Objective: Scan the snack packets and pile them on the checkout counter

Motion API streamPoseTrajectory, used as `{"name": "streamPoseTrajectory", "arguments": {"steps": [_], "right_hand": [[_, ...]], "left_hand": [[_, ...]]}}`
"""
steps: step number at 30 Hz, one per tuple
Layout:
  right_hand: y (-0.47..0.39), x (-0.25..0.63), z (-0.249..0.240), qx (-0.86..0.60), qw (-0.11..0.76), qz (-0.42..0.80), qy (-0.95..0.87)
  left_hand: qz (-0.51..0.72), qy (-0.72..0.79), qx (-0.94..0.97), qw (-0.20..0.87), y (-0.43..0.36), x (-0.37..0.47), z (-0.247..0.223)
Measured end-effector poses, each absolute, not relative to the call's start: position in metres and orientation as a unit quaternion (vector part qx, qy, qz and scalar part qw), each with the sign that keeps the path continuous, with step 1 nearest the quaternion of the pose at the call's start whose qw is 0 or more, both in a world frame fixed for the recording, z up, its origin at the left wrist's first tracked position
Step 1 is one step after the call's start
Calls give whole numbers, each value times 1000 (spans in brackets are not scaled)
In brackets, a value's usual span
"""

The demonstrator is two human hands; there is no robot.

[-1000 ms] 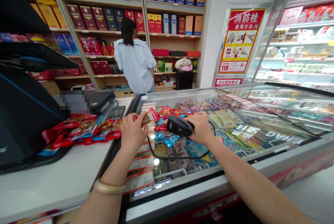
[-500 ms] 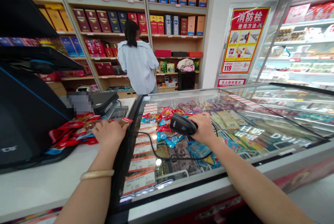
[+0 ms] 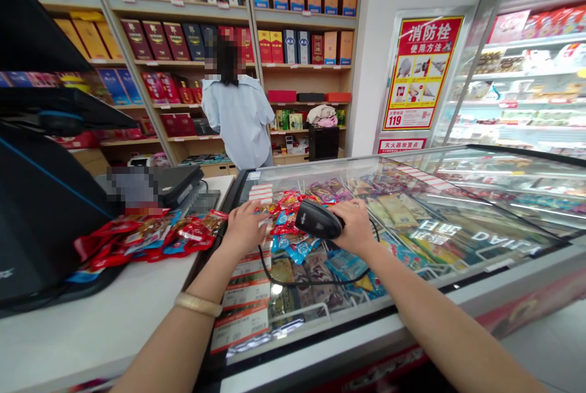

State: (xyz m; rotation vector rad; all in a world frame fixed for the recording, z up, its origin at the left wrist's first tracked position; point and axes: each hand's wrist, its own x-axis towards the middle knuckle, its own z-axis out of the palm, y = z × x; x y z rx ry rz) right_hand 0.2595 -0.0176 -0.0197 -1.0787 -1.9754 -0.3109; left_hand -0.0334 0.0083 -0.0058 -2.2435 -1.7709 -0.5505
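Note:
My right hand is wrapped round a black barcode scanner, whose head points left above the glass lid of the freezer. Under and beside the scanner lies a pile of red and blue snack packets on the glass. At the left edge of that pile is my left hand, palm down with fingers spread towards the packets; its fingertips partly hide what they touch. Another heap of red snack packets sits on the white counter to the left.
The scanner's black cable loops across the glass. A dark checkout terminal stands on the white counter. Beyond the freezer, a person in a light blue shirt faces shelves of boxed goods.
My left hand has moved right, from the heap on the counter to the packets on the freezer glass. My right hand keeps hold of the scanner in nearly the same place.

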Motion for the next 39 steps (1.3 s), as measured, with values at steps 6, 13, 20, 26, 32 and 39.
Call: {"name": "streamPoseTrajectory", "arguments": {"steps": [6,13,20,26,32,39], "right_hand": [[-19,259,-19,-416,440,-107,-789],[-18,259,-19,-412,451,-119,-783],[-20,258,-19,-418,446,-116,-783],[-20,256,-23,-426,453,-105,-776],[-22,254,-20,-421,456,-87,-779],[-23,253,-18,-426,414,-93,-799]], "left_hand": [[-118,-575,-806,80,14,-21,-18],[-345,-565,-741,109,18,-37,-5],[-572,-566,-593,22,8,-44,0],[-602,-543,-584,-39,3,-37,-1],[-585,-536,-609,-10,-4,-28,3],[-559,-545,-625,-7,-4,-25,0]]}}
